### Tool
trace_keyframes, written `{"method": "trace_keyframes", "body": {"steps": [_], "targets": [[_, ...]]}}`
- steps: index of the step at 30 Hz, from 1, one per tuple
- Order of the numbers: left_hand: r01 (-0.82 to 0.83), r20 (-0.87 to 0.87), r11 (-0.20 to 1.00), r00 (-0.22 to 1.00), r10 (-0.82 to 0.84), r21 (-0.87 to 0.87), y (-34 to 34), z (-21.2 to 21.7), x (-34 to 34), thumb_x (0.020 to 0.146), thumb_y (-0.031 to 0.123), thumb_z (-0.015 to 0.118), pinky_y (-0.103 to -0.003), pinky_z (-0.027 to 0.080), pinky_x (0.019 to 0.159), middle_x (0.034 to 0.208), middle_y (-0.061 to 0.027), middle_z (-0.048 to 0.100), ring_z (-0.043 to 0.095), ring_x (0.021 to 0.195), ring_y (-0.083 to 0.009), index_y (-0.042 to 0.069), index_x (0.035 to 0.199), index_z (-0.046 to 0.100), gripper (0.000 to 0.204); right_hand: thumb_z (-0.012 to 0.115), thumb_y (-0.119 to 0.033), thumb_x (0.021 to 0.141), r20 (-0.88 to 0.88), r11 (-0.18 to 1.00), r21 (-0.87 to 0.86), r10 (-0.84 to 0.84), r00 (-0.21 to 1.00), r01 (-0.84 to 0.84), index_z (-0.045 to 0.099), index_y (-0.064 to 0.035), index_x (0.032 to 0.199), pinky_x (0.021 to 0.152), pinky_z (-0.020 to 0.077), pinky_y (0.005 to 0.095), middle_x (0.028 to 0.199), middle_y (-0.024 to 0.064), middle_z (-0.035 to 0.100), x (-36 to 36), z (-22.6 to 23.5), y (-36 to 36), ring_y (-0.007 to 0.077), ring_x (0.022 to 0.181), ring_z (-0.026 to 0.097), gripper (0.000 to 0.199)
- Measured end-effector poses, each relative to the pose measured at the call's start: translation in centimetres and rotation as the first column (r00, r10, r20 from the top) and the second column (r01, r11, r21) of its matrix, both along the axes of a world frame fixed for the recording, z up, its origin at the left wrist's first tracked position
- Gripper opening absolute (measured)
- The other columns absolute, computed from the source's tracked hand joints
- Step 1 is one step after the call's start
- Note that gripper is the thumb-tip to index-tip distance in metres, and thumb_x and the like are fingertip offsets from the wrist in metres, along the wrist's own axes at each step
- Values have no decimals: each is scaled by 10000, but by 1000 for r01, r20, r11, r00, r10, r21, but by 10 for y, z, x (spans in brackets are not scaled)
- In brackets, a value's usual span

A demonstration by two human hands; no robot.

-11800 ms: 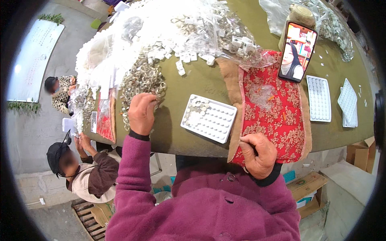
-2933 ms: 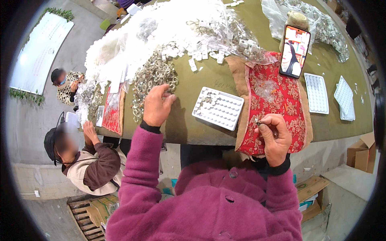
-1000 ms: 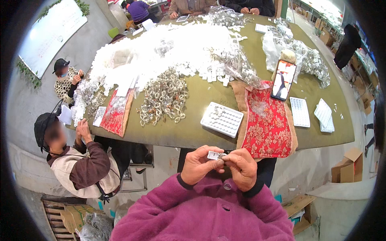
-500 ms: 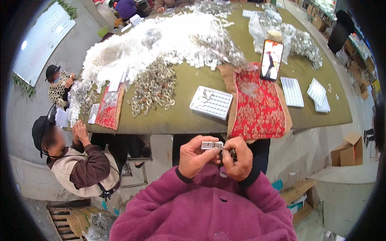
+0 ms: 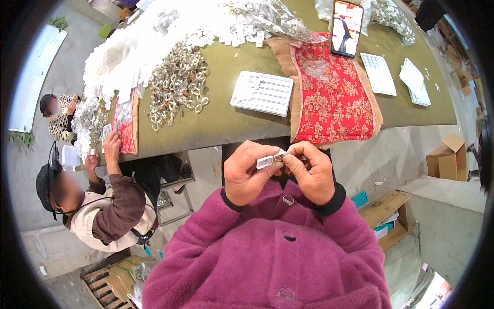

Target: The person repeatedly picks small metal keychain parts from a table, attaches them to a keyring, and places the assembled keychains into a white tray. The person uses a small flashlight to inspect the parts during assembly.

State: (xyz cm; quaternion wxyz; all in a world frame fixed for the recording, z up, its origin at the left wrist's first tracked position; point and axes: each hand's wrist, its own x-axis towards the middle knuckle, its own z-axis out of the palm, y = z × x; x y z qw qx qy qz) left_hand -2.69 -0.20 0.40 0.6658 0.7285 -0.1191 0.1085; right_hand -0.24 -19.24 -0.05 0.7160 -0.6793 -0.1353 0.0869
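My left hand (image 5: 247, 174) pinches a small white plastic case (image 5: 265, 162) between thumb and fingers, in front of my chest and just off the table's near edge. The case looks hinged, its lid folded back. From the other side my right hand (image 5: 315, 174) closes thumb and forefinger on the case's right end. A brownish or metallic bit shows there, too small to name. More dark, ring-like pieces (image 5: 304, 162) peek out behind the right thumb, partly hidden by the fingers. Beyond my hands lies a white tray (image 5: 260, 109) of small compartments, some with small white pieces on them.
Right of the tray, a red floral cloth (image 5: 337, 108) hangs over the table edge; a phone (image 5: 346, 28) stands beyond it. Ring-like pieces (image 5: 177, 85) and white parts (image 5: 139, 41) heap up leftward. More white trays (image 5: 378, 74) lie right. A co-worker (image 5: 113, 211) sits left.
The view has tilted downward, so the table sits higher. My hands have drawn closer around the white case, which now tilts up to the right. The co-worker's hands have moved apart.
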Motion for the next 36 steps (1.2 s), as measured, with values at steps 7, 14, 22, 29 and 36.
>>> {"method": "trace_keyframes", "body": {"steps": [7,14,22,29,36], "targets": [[-114,-369,815,920,-129,-568,4,-14,0,914,-57,778,-328,625,645,1007,-132,722,724,756,-218,-38,1238,669,343,638,-148,1092,-340,957,260,213,916,-126,633,-20,1076,697,519,221,888,13,679,17,-9,6,60,755,614,129],[-166,-412,589,857,-311,-791,6,-20,10,977,28,741,-309,587,598,995,-107,734,697,738,-179,-17,1244,661,283,643,-136,1086,-250,985,117,150,957,-124,627,-14,1078,691,519,229,881,3,669,25,-2,15,55,759,614,123],[-273,-477,666,867,-142,-694,39,-4,33,971,-21,657,-387,680,680,1122,-183,708,751,885,-266,-25,1230,635,261,778,-120,894,502,875,-452,90,860,172,682,-6,1050,781,544,431,979,170,655,109,24,32,352,915,670,216],[-224,-417,767,907,-62,-602,48,-14,57,940,-51,656,-335,593,632,1054,-176,710,696,806,-230,-27,1172,658,234,848,-323,815,591,634,-686,201,781,357,698,-86,1018,786,507,439,983,94,602,166,8,75,297,960,613,346],[-140,-316,833,948,-45,-536,52,-26,68,827,-137,596,-259,454,548,971,-146,691,594,659,-146,-36,986,689,210,785,-170,881,622,728,-618,221,751,297,717,-66,1010,783,513,429,959,83,629,169,-1,68,304,911,637,179]]}}
